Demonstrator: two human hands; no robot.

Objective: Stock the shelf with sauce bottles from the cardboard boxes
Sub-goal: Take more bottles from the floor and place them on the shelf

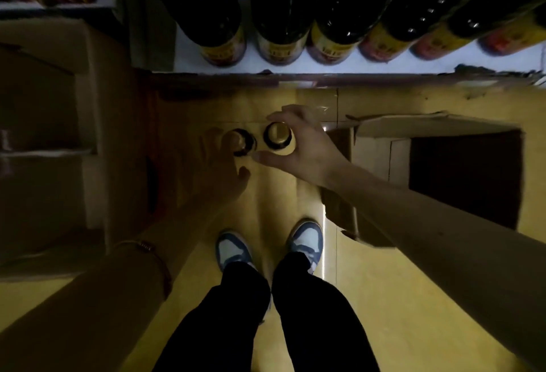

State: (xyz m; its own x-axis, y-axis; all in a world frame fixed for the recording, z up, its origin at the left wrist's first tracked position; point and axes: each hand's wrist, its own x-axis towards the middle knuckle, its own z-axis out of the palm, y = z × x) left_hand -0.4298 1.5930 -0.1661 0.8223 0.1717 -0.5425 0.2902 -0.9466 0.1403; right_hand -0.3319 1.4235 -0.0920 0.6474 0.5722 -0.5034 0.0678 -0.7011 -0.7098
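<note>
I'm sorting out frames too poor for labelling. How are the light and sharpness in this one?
Head view: dim overall, left side in deep shadow; left hand motion-blurred over one bottle cap; right hand sharper around the other cap; glare streak on the floor; wide-angle bending tilts the shelf bottles.

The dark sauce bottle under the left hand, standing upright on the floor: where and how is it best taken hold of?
Probably by the neck just below the cap, coming straight down from above. The dark sauce bottle stands upright with only its round top facing the camera, and the left hand hovers beside it, blurred. The gold-capped bottle stands close on its right, held by the right hand, so a side grip there looks cramped.
</note>
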